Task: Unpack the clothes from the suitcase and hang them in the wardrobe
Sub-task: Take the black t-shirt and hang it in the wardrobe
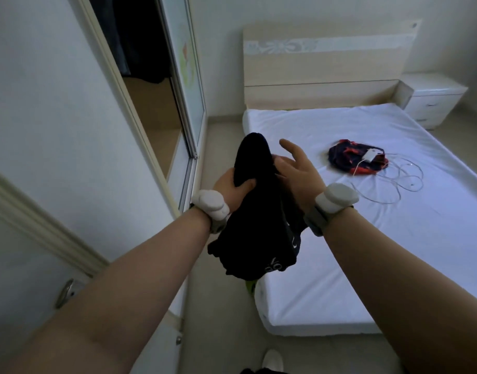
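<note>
A single wide-angle camera sits at the person's head and looks forward and steeply down along both bare forearms. The left hand (pixel 230 186) and right hand (pixel 299 171) lie near the middle of the frame, close to the lens, with the dark garment (pixel 255 211) between them. The view faces along the gap between the wardrobe (pixel 151 103), which fills the left side, and the bed (pixel 394 211) on the right, toward the headboard (pixel 323 63) and nightstand (pixel 431 98) at the far wall. Straight lines bow toward the edges. At the bottom edge a pale shape, probably a shoe (pixel 272 360), stands on the floor (pixel 221 306) almost under the camera.
</note>
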Tool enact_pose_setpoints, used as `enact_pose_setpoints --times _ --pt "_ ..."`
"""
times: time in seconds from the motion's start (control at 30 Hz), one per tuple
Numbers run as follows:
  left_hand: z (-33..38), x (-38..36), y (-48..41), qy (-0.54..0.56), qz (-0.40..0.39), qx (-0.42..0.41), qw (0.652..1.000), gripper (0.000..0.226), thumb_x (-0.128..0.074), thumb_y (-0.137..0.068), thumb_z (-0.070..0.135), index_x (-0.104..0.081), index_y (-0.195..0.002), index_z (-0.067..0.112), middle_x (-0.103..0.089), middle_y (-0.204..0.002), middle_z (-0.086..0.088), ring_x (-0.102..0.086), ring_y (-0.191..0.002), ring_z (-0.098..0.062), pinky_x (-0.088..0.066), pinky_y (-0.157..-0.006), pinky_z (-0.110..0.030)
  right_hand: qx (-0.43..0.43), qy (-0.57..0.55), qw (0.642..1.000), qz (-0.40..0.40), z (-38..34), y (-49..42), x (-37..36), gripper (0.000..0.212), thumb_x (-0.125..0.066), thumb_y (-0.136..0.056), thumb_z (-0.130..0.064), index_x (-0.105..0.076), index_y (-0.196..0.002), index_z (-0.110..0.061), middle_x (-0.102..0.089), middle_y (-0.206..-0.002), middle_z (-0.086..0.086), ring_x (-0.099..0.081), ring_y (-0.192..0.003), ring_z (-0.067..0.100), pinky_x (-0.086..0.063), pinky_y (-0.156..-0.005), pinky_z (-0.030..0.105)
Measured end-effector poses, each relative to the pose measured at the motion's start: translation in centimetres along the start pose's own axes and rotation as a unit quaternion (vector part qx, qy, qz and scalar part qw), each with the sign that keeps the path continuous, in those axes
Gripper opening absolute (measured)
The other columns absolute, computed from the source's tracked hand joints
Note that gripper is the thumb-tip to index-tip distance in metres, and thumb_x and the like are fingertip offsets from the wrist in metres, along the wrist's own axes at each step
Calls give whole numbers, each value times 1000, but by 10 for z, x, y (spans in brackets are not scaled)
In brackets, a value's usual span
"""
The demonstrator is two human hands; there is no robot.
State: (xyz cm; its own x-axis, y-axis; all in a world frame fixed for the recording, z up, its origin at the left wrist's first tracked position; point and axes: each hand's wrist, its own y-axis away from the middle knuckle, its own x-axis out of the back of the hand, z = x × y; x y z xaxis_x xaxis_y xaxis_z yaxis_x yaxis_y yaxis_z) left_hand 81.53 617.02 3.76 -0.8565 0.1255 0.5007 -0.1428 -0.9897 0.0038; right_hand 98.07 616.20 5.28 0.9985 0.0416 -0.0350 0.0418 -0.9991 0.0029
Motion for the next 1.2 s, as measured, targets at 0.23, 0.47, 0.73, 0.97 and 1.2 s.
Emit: enact_pose_setpoints --times 0.23,0.47,0.73,0.97,1.2 --pt "4 23 -81 283 96 131 945 57 -66 -83 39 -54 -127 4 -64 -117 -15 -63 -104 -32 -49 -97 -45 -42 250 963 -94 28 -37 31 53 -73 -80 -27 -51 -128 -19 -64 -111 0 -63 -98 16 -49 -88 32" --pt "-9 48 -126 141 76 114 981 82 -56 -76 66 -39 -139 16 -51 -133 -1 -50 -121 -21 -36 -108 -38 -19 110 994 21 0 -107 13 17 -56 -92 -13 -64 -105 -5 -68 -96 17 -65 -84 27 -53 -83 45" --pt "-30 76 -169 236 -1 -8 972 51 -71 -81 19 -49 -127 17 -58 -119 0 -56 -113 -19 -50 -91 -25 -59 19 998 26 -6 -215 -43 15 -56 -92 -14 -66 -102 -9 -69 -101 19 -67 -94 35 -53 -90 51" --pt "-40 135 -287 389 122 86 909 20 -57 -90 16 -65 -109 13 -66 -107 -9 -63 -102 -26 -53 -85 -31 25 56 998 -9 -20 -296 -84 38 -54 -93 -32 -51 -129 -22 -68 -104 4 -65 -98 20 -49 -97 43" --pt "-57 162 -385 475 3 206 856 38 -49 -93 34 -62 -116 7 -63 -116 -19 -65 -94 -29 -54 -81 -33 206 277 938 29 4 -353 -110 63 -63 -74 -46 -52 -129 -17 -49 -129 1 -50 -116 13 -41 -95 20"
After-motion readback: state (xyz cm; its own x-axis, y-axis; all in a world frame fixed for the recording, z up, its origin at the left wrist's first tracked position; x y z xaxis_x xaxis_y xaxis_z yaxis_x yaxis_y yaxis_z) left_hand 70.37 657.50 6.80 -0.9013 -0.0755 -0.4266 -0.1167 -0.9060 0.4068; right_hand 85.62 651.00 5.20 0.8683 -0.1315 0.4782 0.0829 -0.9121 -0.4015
